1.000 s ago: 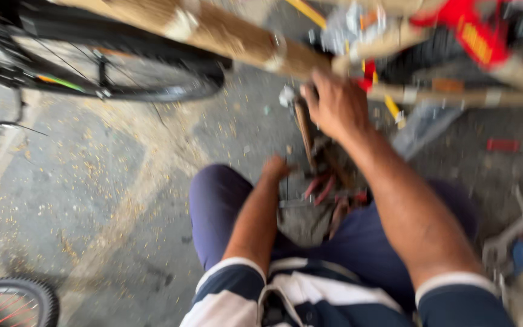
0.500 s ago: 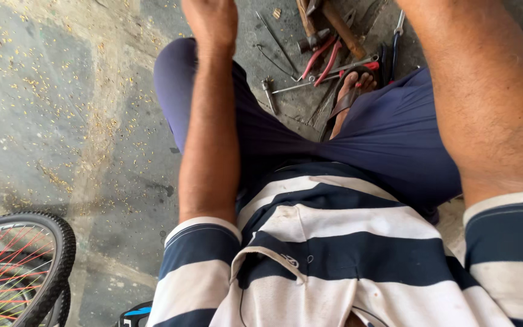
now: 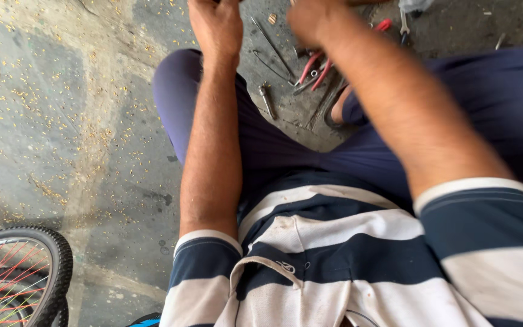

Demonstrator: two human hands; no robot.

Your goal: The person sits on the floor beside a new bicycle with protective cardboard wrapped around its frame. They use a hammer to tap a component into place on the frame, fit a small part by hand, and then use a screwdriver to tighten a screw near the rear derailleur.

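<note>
I sit on a concrete floor in dark blue trousers and a striped shirt. My left hand (image 3: pixel 216 24) reaches forward past my left knee; its fingertips are cut off by the top edge. My right hand (image 3: pixel 311 18) is blurred and hovers just above red-handled pliers (image 3: pixel 313 65) lying on the floor between my legs. A small metal socket tool (image 3: pixel 267 100) and thin metal rods (image 3: pixel 272 45) lie beside the pliers. What either hand holds is not visible.
A bicycle wheel (image 3: pixel 28 266) with a black tyre and red spokes sits at the bottom left. A wrench (image 3: pixel 404 21) lies at the top right. Sawdust-like specks cover the concrete (image 3: pixel 62 121) on the left.
The view has dropped from the bicycle frame overhead to my lap and the floor. My right hand has come down from the bicycle to just above the tools.
</note>
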